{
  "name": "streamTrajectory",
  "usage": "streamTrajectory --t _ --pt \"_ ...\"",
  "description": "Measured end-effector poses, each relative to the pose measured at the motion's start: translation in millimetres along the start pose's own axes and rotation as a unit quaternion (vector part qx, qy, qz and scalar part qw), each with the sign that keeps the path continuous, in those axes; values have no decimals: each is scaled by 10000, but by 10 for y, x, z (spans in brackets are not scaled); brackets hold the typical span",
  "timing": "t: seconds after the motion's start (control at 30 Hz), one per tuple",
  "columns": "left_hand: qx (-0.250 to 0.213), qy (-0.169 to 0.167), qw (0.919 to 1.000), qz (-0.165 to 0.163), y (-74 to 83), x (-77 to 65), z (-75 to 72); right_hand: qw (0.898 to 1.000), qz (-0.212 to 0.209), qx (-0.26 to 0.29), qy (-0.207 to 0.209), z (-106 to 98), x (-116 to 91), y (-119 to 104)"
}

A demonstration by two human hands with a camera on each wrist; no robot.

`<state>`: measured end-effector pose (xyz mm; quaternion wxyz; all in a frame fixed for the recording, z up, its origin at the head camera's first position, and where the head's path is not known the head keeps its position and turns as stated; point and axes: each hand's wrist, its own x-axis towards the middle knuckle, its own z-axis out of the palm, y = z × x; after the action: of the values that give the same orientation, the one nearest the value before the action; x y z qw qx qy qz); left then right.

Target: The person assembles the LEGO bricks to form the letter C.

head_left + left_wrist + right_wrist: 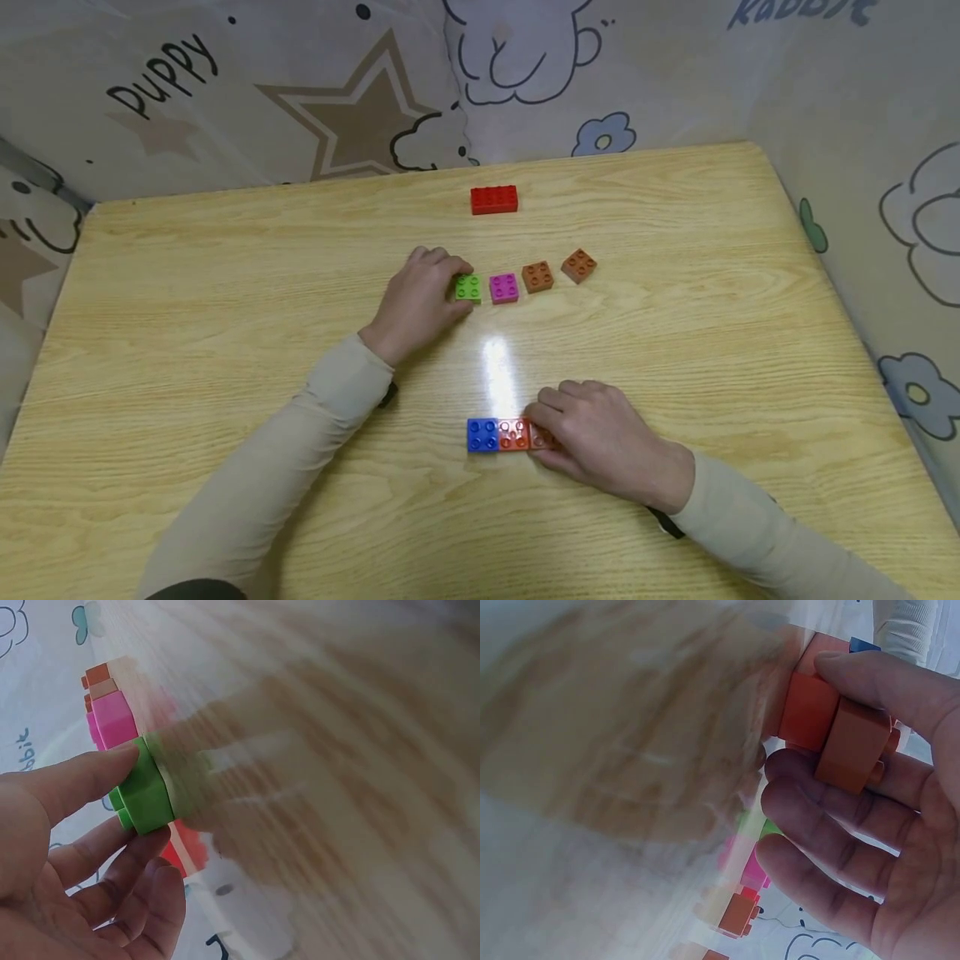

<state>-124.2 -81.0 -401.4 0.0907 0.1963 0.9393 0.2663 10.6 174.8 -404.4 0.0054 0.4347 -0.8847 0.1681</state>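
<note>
My left hand (420, 296) pinches a lime-green toy building brick (468, 287) between thumb and fingers. In the left wrist view the green brick (146, 795) sits at the table surface, beside a pink one (116, 720). Nearer the front, my right hand (603, 433) grips the right end of a short row of bricks. A blue brick (482, 435) forms its left end, then an orange-red brick (513, 434). The right wrist view shows a brown brick (853, 746) seemingly on top of an orange-red block (808, 711), with thumb and fingers around them. My hand partly covers this end.
Right of the green brick lie a magenta brick (504, 288) and two brown bricks, one straight (537, 277) and one turned askew (579, 265). Farther back lies a longer red brick (494, 200). The wooden table (225, 275) meets patterned walls at its back and right.
</note>
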Motion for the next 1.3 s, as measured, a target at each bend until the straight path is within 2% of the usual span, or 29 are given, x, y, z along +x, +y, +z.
streamTrajectory --t 0.23,0.4,0.7,1.03,1.3 --pt "54 15 10000 29 -17 -26 -14 10000 8 21 -50 -11 5 -11" --pt "158 52 9997 168 7 -81 -61 10000 16 10 -79 -10 9 -10" --pt "77 168 9988 455 172 -266 -182 9999 49 45 -138 -22 13 -12" --pt "70 381 9949 929 328 -466 -229 9999 54 65 -148 -12 8 -8" --pt "90 418 9920 1186 412 -595 -266 9999 54 29 -98 -6 17 -4"
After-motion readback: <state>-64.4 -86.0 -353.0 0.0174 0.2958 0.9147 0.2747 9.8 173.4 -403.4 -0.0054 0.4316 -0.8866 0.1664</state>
